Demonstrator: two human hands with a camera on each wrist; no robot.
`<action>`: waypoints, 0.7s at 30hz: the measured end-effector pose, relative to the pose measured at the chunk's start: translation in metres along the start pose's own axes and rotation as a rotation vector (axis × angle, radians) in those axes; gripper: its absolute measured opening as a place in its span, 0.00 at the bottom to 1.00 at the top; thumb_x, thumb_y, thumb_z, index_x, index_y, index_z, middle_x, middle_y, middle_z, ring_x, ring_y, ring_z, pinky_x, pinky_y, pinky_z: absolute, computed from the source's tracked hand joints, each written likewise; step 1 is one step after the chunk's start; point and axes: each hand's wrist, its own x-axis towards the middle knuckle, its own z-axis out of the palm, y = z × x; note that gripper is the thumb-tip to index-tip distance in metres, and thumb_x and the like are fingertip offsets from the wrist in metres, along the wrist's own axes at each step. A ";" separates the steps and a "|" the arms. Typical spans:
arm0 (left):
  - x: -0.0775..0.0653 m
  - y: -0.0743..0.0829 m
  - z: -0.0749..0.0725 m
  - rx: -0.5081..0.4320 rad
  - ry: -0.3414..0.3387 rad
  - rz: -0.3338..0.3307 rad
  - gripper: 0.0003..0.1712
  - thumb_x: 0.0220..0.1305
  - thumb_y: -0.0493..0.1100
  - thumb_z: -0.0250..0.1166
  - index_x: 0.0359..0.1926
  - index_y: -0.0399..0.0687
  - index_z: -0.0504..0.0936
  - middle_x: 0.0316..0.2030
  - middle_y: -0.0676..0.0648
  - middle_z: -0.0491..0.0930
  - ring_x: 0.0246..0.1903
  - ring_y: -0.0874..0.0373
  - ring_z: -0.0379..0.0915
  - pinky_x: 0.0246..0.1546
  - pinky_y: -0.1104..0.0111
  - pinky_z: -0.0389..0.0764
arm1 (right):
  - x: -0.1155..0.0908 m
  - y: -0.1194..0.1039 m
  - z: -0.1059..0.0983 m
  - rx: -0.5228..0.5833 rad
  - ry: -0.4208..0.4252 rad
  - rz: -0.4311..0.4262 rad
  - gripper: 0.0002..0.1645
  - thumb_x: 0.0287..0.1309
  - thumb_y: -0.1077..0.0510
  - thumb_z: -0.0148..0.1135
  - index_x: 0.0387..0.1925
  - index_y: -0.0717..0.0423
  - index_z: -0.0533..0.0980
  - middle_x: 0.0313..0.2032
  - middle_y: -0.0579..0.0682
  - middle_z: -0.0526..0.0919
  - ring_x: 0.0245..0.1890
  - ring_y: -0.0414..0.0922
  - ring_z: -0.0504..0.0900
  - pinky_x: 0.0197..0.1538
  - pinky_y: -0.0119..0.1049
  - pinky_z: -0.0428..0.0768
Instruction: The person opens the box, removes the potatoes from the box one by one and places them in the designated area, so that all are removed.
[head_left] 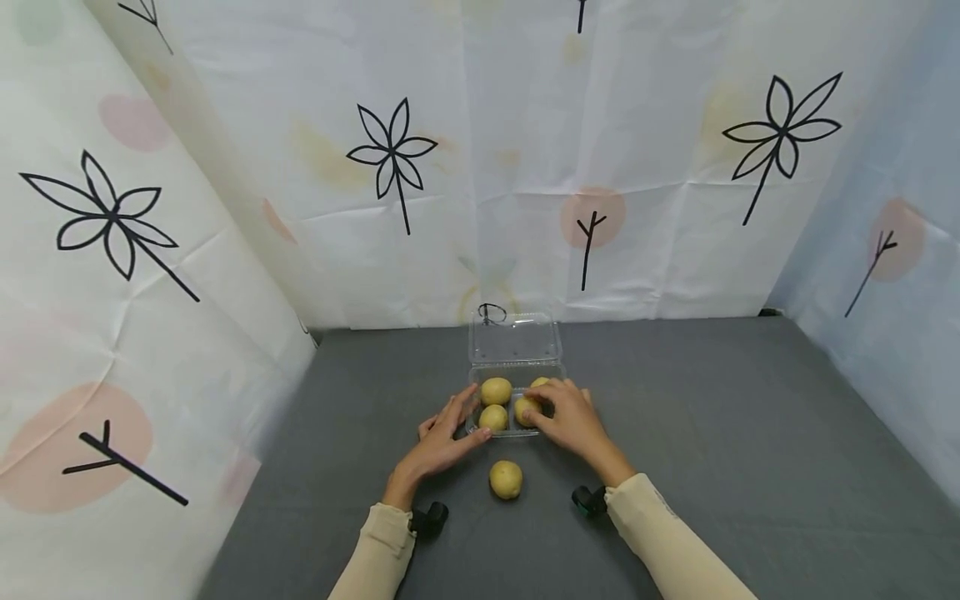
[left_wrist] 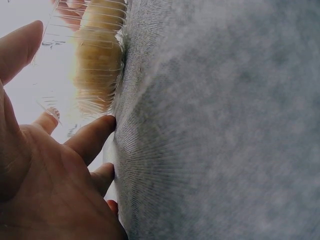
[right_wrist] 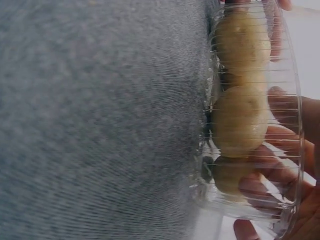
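A clear plastic clamshell box [head_left: 516, 433] lies on the table with several yellowish potatoes [head_left: 496, 392] inside. In the head view my right hand [head_left: 576, 423] reaches over the box's right side, its thumb and fingers curled round the front right potato [head_left: 524, 410]. Through the ribbed wall, the right wrist view shows fingers beside the potatoes [right_wrist: 240, 122]. My left hand [head_left: 442, 447] rests against the box's left side, fingers extended and thumb near its front corner. The left wrist view shows its fingers [left_wrist: 92, 139] spread. One loose potato [head_left: 506, 480] lies in front of the box.
The box's transparent lid [head_left: 516, 340] stands raised at the back, close to the patterned curtain [head_left: 480, 167]. A grey cloth covers the table [head_left: 675, 450]. Curtains also hang on the left and right sides.
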 end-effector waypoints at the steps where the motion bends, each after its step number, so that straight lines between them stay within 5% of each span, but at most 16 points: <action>1: 0.000 0.000 0.000 0.000 -0.001 -0.001 0.47 0.73 0.61 0.60 0.82 0.67 0.45 0.77 0.49 0.63 0.82 0.43 0.31 0.68 0.36 0.38 | 0.001 -0.001 0.000 -0.008 -0.009 0.004 0.21 0.58 0.50 0.75 0.53 0.52 0.86 0.47 0.49 0.87 0.39 0.46 0.74 0.41 0.40 0.59; 21: 0.001 -0.004 0.001 0.015 0.007 0.008 0.47 0.72 0.61 0.61 0.82 0.68 0.45 0.76 0.48 0.64 0.82 0.42 0.31 0.68 0.34 0.39 | 0.006 -0.007 0.000 -0.154 -0.062 0.025 0.25 0.52 0.46 0.79 0.53 0.46 0.87 0.45 0.48 0.89 0.34 0.46 0.75 0.37 0.41 0.64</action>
